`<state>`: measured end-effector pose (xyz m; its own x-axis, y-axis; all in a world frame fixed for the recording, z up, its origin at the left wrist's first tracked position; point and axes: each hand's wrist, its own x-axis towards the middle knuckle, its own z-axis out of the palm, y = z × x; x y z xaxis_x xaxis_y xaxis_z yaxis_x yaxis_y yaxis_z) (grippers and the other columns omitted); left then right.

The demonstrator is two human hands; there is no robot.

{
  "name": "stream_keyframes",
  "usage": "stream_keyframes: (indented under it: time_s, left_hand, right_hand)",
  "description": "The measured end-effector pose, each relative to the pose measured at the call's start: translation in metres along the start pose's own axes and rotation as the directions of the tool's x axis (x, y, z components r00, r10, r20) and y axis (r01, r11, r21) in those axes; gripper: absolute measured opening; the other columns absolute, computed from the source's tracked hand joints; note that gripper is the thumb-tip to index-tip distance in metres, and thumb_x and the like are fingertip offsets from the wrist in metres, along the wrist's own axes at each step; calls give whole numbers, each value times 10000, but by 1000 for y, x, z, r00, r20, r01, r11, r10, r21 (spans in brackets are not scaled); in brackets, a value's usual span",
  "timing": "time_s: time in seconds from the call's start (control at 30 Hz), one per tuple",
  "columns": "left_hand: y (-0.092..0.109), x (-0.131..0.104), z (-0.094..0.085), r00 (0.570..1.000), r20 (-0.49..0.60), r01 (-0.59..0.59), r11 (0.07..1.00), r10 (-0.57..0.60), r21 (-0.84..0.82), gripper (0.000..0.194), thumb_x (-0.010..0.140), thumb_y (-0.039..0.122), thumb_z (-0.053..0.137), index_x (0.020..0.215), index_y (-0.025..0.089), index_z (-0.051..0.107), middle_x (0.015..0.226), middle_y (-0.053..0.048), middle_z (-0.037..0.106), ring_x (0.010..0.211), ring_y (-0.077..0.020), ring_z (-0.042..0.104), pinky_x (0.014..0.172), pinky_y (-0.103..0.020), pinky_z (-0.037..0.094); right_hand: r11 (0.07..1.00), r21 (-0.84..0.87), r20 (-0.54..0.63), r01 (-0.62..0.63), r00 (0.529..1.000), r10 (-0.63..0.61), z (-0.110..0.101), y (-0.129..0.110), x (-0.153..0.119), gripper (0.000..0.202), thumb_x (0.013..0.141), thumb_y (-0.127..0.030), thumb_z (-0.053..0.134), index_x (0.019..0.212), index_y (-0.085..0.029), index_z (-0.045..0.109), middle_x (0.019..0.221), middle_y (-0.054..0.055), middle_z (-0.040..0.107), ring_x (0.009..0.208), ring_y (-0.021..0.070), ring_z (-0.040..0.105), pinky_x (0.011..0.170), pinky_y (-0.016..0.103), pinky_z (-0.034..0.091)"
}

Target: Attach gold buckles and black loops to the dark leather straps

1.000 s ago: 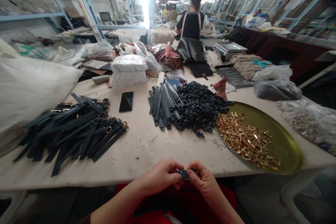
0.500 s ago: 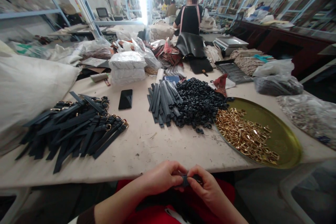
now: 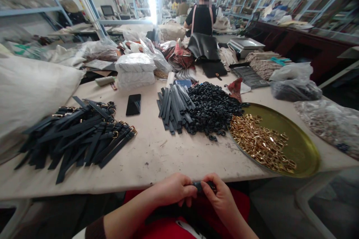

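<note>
Close to the table's front edge, my left hand [image 3: 179,189] and my right hand [image 3: 216,191] meet over my lap. Both are closed on one dark strap [image 3: 198,186], of which only a short piece shows between the fingers; its ends are hidden. Beyond them lie a bundle of flat dark strips [image 3: 175,106] and a heap of small dark loops [image 3: 214,108]. Gold buckles [image 3: 260,142] fill part of a round brass-coloured tray [image 3: 304,149] on the right. Finished-looking dark straps with gold buckles [image 3: 81,134] are piled on the left.
A black phone [image 3: 133,104] lies between the piles. A large white sack [image 3: 30,97] stands at the left edge. Plastic-wrapped packs [image 3: 135,71], a black bag [image 3: 204,50] and clear plastic bags [image 3: 294,82] crowd the back. A person [image 3: 202,18] is farther off, facing away.
My hands have shifted slightly and the grip on the strap has changed, with my left fingers curled further down. The piles on the table look the same.
</note>
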<state>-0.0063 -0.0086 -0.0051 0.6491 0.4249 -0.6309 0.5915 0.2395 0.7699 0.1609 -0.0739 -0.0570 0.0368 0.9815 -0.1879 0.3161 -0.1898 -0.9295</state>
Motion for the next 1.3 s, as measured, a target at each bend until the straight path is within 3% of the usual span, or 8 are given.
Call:
stream_keyframes:
  time_s: [0.17, 0.4, 0.7, 0.87, 1.0, 1.1, 1.17, 1.3]
  left_hand:
    - [-7, 3, 7, 999, -40, 0, 999, -1, -36, 281, 739, 385, 442, 647, 153, 570, 492, 42, 483, 395, -62, 347, 385, -175, 270]
    - [-6, -5, -4, 999, 40, -38, 994, 34, 107, 406, 796, 476, 361, 665, 160, 581, 522, 30, 500, 419, -63, 382, 413, -167, 304]
    - [12, 0, -17, 989, -89, -88, 944, 122, 317, 346, 816, 356, 349, 649, 165, 585, 482, 40, 473, 433, -79, 440, 436, -172, 316]
    - [22, -11, -31, 989, -70, -97, 924, 132, 370, 420, 846, 335, 277, 618, 173, 590, 444, 36, 450, 426, -84, 434, 461, -179, 320]
    - [21, -7, -28, 985, -79, -114, 930, 151, 351, 412, 844, 315, 274, 627, 174, 595, 474, 25, 482, 439, -91, 453, 465, -183, 335]
    - [17, 6, -26, 955, -147, -162, 870, 256, 467, 407, 844, 313, 293, 609, 182, 599, 517, 2, 538, 484, -111, 486, 496, -200, 350]
    - [16, 15, -32, 921, -254, -98, 808, 295, 582, 372, 821, 327, 356, 570, 183, 590, 538, -20, 562, 521, -136, 512, 527, -221, 365]
    - [25, 36, -73, 786, -518, 76, 779, 338, 623, 297, 828, 320, 361, 745, 169, 602, 801, -80, 613, 782, -200, 567, 704, -271, 401]
  right_hand:
    - [999, -30, 81, 24, 997, -21, -4, 0, -1, 193, 796, -375, 496, 705, -207, 521, 621, -18, 515, 582, 140, 468, 541, 248, 361]
    - [998, 10, 171, 65, 983, -65, -7, -7, -1, 191, 832, -365, 437, 750, -208, 509, 660, -14, 517, 619, 141, 475, 570, 248, 372]
    - [976, -70, 171, 205, 967, -190, -8, -13, 22, 137, 831, -319, 448, 850, -224, 545, 725, 10, 593, 667, 166, 526, 603, 270, 381]
    - [972, -58, 175, 226, 961, -213, -9, -19, 32, 150, 828, -340, 448, 806, -219, 534, 669, -8, 556, 621, 153, 500, 555, 256, 362]
    - [969, -43, 207, 244, 951, -230, -6, -19, 32, 157, 839, -348, 430, 840, -219, 519, 679, -9, 561, 639, 152, 514, 572, 252, 369]
    - [972, -79, 187, 222, 961, -204, -3, -15, 41, 200, 861, -367, 371, 926, -220, 489, 650, -13, 560, 597, 153, 519, 555, 259, 364]
    - [957, -195, 117, 215, 974, -195, -1, -12, 52, 216, 863, -377, 357, 881, -217, 501, 628, -3, 557, 582, 167, 514, 547, 275, 347]
    - [828, -483, -35, 284, 939, -342, 4, -8, 74, 223, 818, -375, 449, 691, -217, 541, 682, 48, 568, 696, 223, 511, 643, 335, 331]
